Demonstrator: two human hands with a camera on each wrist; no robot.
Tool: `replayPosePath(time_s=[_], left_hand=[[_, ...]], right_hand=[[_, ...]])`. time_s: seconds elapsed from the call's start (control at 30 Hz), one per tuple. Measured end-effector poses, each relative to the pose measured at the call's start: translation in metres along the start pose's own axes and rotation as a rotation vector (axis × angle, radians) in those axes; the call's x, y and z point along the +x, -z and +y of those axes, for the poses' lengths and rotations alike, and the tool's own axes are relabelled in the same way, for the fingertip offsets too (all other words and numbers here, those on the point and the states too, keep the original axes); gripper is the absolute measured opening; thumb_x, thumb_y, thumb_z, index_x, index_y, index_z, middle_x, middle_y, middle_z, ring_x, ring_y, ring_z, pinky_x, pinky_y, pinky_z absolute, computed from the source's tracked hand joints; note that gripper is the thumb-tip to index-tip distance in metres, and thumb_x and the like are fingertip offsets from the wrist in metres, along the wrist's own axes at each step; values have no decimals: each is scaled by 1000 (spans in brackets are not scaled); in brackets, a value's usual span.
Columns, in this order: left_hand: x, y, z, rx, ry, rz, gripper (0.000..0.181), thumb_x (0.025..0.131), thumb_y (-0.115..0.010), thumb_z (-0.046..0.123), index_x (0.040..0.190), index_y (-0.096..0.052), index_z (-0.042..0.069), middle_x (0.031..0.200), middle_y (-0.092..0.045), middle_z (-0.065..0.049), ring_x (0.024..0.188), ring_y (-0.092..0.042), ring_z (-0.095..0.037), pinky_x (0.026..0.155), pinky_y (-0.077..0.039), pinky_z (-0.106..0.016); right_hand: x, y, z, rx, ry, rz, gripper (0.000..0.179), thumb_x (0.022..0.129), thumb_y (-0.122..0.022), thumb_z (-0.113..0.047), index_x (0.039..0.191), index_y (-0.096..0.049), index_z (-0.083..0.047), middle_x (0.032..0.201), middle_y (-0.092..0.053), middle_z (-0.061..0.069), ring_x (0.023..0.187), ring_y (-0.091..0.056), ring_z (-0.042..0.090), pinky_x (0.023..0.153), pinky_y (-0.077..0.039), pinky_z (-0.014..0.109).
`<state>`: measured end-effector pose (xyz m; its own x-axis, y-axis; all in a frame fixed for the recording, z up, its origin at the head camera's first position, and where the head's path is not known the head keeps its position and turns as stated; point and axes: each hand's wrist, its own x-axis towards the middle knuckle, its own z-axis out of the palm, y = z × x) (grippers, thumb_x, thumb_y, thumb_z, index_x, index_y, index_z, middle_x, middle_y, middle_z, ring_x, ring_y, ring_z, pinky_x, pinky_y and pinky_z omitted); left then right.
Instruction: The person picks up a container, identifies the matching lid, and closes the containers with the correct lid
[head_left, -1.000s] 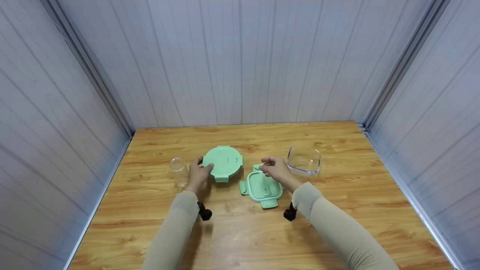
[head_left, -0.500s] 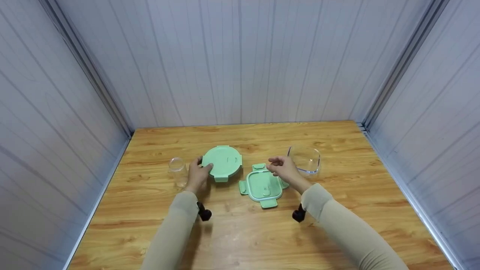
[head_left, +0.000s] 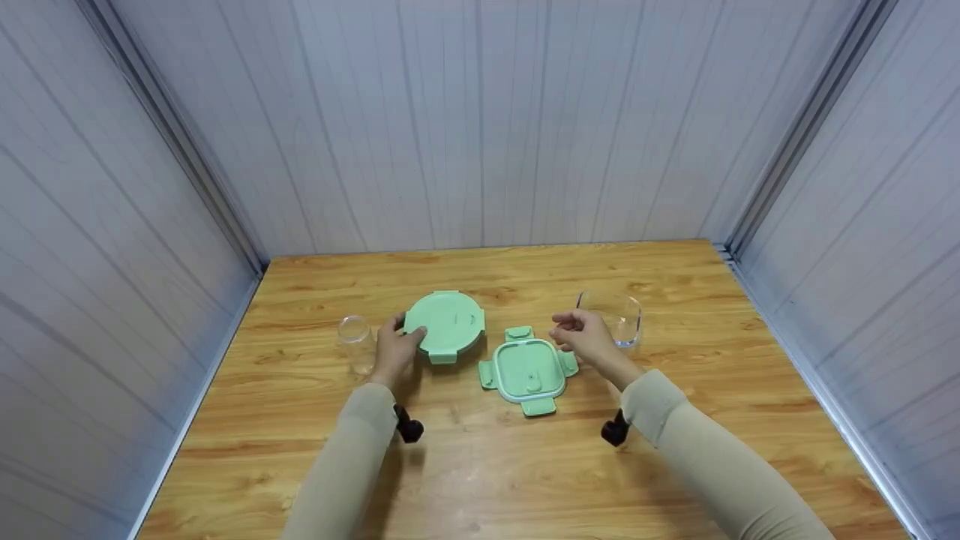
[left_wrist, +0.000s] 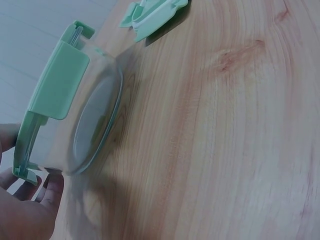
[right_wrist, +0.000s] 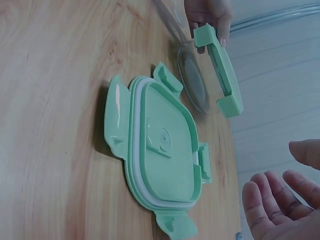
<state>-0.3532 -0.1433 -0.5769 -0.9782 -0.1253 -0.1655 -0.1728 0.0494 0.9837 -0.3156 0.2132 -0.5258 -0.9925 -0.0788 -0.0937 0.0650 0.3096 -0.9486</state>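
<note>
Round bowl (left_wrist: 90, 130), on the tabletop (head_left: 465, 480) left of the square lid (head_left: 517, 367), looks like glass beneath its round lid (head_left: 446, 319): probably weighty, stiff, slick and breakable if dropped. The left hand (head_left: 394, 352) has its fingers clamped on the bowl's left edge, thumb over the round lid, while the right hand (head_left: 590, 341) holds nothing, its fingers loosely apart. Gripping the glass sides should be surer than the round lid alone.

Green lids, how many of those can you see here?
2. The round lid sits on a glass bowl, gripped by the left hand; the square lid lies on the table, nearer the person and to the right.
</note>
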Motion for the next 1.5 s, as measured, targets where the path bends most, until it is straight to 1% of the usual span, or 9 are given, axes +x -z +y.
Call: replayPosePath(time_s=[0.23, 0.33, 0.43, 0.57, 0.67, 0.83, 1.0, 1.2, 1.5], left_hand=[[0, 0, -2, -17, -12, -10, 64, 109, -63, 7, 164, -34, -6, 169, -35, -26, 153, -43, -42, 124, -46, -49], [0, 1, -1, -9, -4, -9, 64, 109, -63, 8, 165, -33, -6, 170, -34, -26, 154, -41, -42, 125, -44, -49], [1, 0, -2, -13, -1, -6, 64, 109, -63, 8, 164, -35, -6, 170, -35, -26, 154, -41, -42, 126, -44, -48], [1, 0, -2, -8, -8, -5, 65, 109, -64, 8, 164, -35, -6, 169, -37, -26, 154, -41, -41, 125, -45, -48], [0, 1, -2, -1, -12, -8, 67, 109, -65, 9, 166, -32, -6, 170, -35, -26, 156, -39, -42, 126, -44, -48], [-1, 1, -2, -13, -23, -12, 67, 109, -64, 9, 166, -31, -6, 171, -33, -27, 155, -40, -43, 127, -43, -50], [-3, 0, -2, -31, -43, -9, 64, 109, -63, 6, 164, -33, -8, 169, -34, -29, 152, -44, -45, 124, -45, -51], [-1, -1, -3, -62, -38, 2, 62, 108, -62, 3, 163, -36, -9, 168, -34, -29, 150, -44, -45, 123, -46, -50], [0, -1, -3, -22, -24, 6, 66, 109, -64, 6, 165, -32, -7, 171, -34, -28, 156, -38, -44, 127, -42, -50]], right_hand=[[-3, 15, 0, -11, 0, 15, 38, 106, -68, -9, 140, -63, 8, 112, -69, 9, 92, -69, 13, 92, -66, 39], [-3, 21, 2, -9, 18, 20, 39, 106, -69, -9, 140, -62, 10, 113, -69, 10, 91, -69, 11, 90, -66, 37], [-5, 26, 4, -17, 48, 35, 40, 105, -71, -9, 139, -63, 11, 114, -69, 12, 91, -68, 9, 86, -66, 32], [-7, 32, 7, -67, 95, 82, 40, 103, -73, -10, 137, -64, 10, 115, -70, 15, 92, -65, 8, 77, -61, 21], [-7, 37, 9, -92, 112, 119, 41, 102, -76, -11, 136, -65, 9, 114, -69, 14, 93, -64, 9, 74, -57, 17], [-9, 45, 11, -121, 124, 164, 41, 100, -79, -15, 134, -67, 6, 110, -70, 10, 93, -63, 10, 77, -54, 15], [-9, 53, 16, -153, 148, 217, 39, 99, -80, -14, 131, -70, 6, 107, -71, 11, 92, -62, 10, 79, -53, 14], [-11, 63, 22, -172, 129, 253, 41, 100, -81, -17, 132, -68, 5, 109, -70, 11, 92, -62, 8, 79, -52, 14], [-12, 79, 35, -174, 104, 296, 43, 99, -81, -14, 134, -68, 7, 108, -69, 13, 87, -61, 4, 78, -51, 12]])
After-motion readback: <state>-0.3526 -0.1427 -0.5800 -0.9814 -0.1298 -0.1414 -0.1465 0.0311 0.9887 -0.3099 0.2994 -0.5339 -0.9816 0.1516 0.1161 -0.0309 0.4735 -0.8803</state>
